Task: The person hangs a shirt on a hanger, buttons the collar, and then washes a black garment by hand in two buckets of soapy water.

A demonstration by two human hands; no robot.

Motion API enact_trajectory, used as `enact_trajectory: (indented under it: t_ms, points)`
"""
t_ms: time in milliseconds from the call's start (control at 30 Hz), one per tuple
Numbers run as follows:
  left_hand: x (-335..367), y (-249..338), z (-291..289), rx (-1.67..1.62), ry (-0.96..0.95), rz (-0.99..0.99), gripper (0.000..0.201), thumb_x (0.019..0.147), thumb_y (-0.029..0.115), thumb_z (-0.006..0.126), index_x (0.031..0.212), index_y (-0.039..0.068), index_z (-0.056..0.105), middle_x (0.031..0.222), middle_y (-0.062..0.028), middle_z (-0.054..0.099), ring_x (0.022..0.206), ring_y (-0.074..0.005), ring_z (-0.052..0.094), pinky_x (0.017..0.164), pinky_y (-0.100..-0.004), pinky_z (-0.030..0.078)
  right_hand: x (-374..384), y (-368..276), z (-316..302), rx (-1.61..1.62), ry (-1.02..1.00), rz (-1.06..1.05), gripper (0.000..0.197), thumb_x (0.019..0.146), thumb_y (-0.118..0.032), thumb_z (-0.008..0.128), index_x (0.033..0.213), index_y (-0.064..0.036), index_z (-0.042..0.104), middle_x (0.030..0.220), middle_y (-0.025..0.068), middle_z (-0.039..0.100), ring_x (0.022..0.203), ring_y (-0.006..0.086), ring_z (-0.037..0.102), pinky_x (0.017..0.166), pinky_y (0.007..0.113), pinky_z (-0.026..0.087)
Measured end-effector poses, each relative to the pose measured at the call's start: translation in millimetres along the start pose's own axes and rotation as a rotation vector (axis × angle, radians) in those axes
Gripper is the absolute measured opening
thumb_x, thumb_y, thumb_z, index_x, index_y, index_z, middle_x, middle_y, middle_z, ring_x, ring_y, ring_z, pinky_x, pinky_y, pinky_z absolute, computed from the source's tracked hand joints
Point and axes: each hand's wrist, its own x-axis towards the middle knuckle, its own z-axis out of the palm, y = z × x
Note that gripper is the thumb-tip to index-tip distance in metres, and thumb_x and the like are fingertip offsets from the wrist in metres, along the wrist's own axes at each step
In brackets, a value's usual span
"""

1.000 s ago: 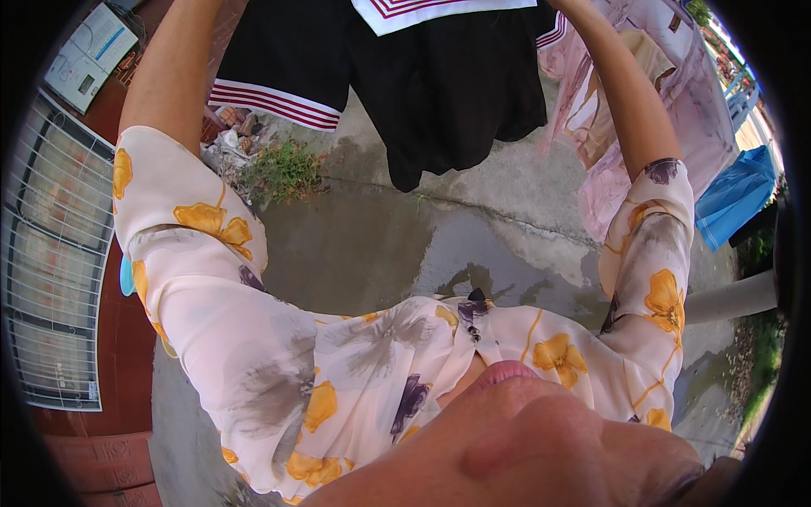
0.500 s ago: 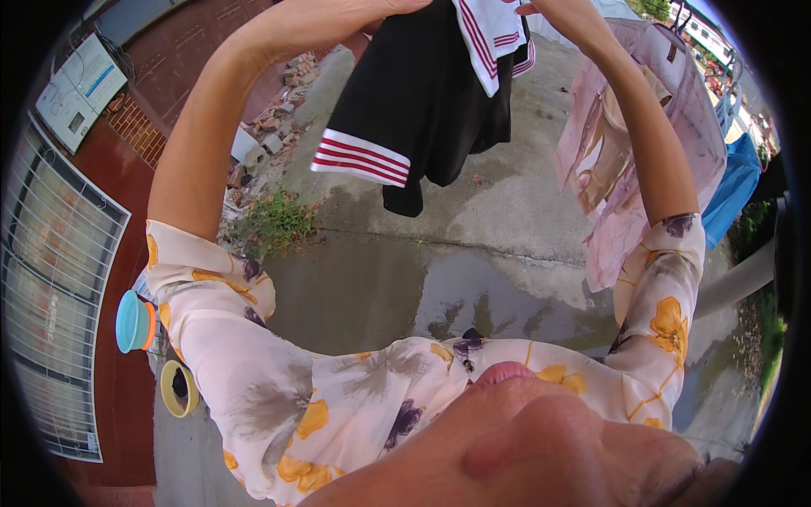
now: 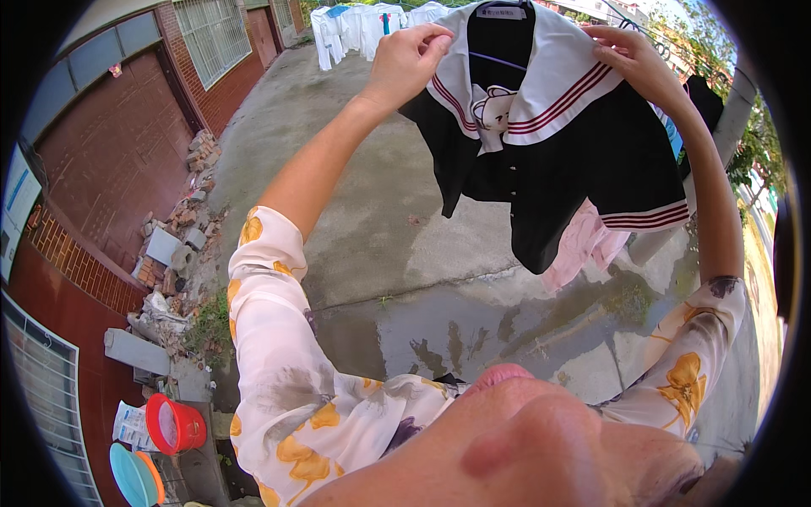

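A black sailor-collar top [image 3: 562, 182] hangs spread open at the upper right, with a white collar and dark red stripes. A purple hanger [image 3: 500, 62] shows inside its neck opening, and a pale printed piece sits below the neck. Raised at the collar's left edge, my left hand [image 3: 409, 64] has thumb and fingers pinched on the cloth. On the opposite shoulder, my right hand [image 3: 640, 66] grips the collar edge between thumb and fingers. What holds up the hanger's top is out of view.
Pink cloth [image 3: 587, 245] hangs behind the top, beside a grey pole [image 3: 731, 114]. White clothes [image 3: 363, 25] hang far off. Broken bricks [image 3: 173, 253] line the left wall. A red bucket [image 3: 187, 427] and a blue basin [image 3: 133, 475] stand lower left. The concrete has wet patches [image 3: 405, 329].
The view has swung. The top has moved right and now faces me spread open, its collar and hanger showing. Both hands now sit at its shoulders.
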Motion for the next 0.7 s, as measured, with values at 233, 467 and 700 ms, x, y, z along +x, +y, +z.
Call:
enact_trajectory:
  t_ms: [233,467,700]
  points:
    - [40.4,-62.5,24.1,0.240,0.276,0.294,0.036,0.099,0.030,0.061,0.113,-0.002,0.065,0.095,-0.0171,0.068,0.087,-0.0381,0.066,0.081,-0.0451,0.053,-2.0,17.1,-0.7,-0.091,0.059,0.020,0.045,0.103,-0.037,0.059,0.139,-0.0110,0.062,0.114,0.0118,0.070,0.111,0.0194,0.065,0.102,0.033,0.048]
    - [56.3,-51.3,32.1,-0.040,0.029,0.080,0.029,0.099,0.026,0.057,0.100,0.000,0.069,0.091,-0.0228,0.068,0.084,-0.0356,0.068,0.073,-0.0445,0.051,6.3,-1.7,38.9,-0.152,0.286,0.149,0.048,0.098,-0.042,0.066,0.131,-0.0080,0.066,0.103,0.0086,0.072,0.098,0.0154,0.068,0.090,0.031,0.053]
    - [76.9,-56.9,39.7,-0.037,0.017,0.186,0.031,0.099,0.026,0.055,0.087,0.002,0.070,0.076,-0.0239,0.066,0.073,-0.0421,0.066,0.067,-0.0468,0.050,-4.2,-25.1,52.2,-0.101,0.413,0.200,0.031,0.098,-0.022,0.066,0.121,-0.0017,0.071,0.107,0.0141,0.076,0.099,0.0173,0.070,0.090,0.032,0.053]
